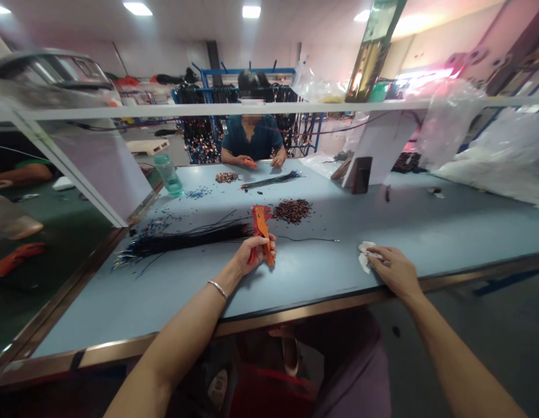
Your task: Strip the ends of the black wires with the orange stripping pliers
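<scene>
At frame centre, gripping orange pliers (260, 220) in left hand (254, 251) (wearing a silver bangle (217, 287)); at centre right, pinching white tissue (364, 263) with right hand (395, 270).

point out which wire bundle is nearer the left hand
The larger black bundle, beside the left hand holding orange pliers; the other, smaller bundle lies farther back, before the person opposite.

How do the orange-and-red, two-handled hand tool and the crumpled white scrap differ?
Colour: the orange-and-red, two-handled hand tool is vivid; the crumpled white scrap is pale.
Shape: the tool is long and stiff-looking; the scrap looks soft and irregular.
Hold: the left hand grips the tool by its handles; the right hand touches the scrap.
Shared: each is at a hand.
</scene>
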`<state>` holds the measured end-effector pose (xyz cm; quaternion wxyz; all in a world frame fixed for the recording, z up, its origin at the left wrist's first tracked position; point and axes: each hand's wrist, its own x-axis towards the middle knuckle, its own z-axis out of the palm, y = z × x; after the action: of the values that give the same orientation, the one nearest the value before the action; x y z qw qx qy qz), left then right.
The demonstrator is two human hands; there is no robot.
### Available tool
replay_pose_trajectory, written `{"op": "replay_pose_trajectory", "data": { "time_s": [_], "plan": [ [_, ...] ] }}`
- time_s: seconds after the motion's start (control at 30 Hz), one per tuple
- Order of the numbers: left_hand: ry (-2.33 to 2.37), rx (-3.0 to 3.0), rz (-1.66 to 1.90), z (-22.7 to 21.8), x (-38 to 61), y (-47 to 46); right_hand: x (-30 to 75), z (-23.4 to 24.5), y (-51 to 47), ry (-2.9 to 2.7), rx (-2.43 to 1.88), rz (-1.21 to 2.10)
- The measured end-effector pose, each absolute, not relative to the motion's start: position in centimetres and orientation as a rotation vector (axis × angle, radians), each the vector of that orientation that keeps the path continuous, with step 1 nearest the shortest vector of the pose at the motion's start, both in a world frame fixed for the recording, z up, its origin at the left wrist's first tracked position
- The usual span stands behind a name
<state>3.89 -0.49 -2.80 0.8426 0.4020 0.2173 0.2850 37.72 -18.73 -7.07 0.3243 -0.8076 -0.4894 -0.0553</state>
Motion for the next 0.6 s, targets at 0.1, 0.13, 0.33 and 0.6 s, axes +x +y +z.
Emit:
{"op": "replay_pose_trajectory", "data": {
  "time_s": [0.1, 0.13, 0.33, 0.6],
  "plan": [
    [0.458, 0.833, 0.616, -2.8, 3.91, -0.56, 37.75, -7.12, -18.78, -1.28, -2.074, -0.131],
    [0.459, 0.828, 0.619, -2.81, 3.93, -0.58, 37.74, -7.14, -18.8, -1.282, -2.062, -0.129],
    [0.468, 0.805, 0.63, -2.87, 3.95, -0.65, 37.57, -7.06, -18.86, -1.293, -2.049, -0.121],
    [0.486, 0.797, 0.642, -2.66, 3.84, -0.65, 37.68, -6.99, -18.71, -1.287, -2.054, -0.093]
  ]
}}
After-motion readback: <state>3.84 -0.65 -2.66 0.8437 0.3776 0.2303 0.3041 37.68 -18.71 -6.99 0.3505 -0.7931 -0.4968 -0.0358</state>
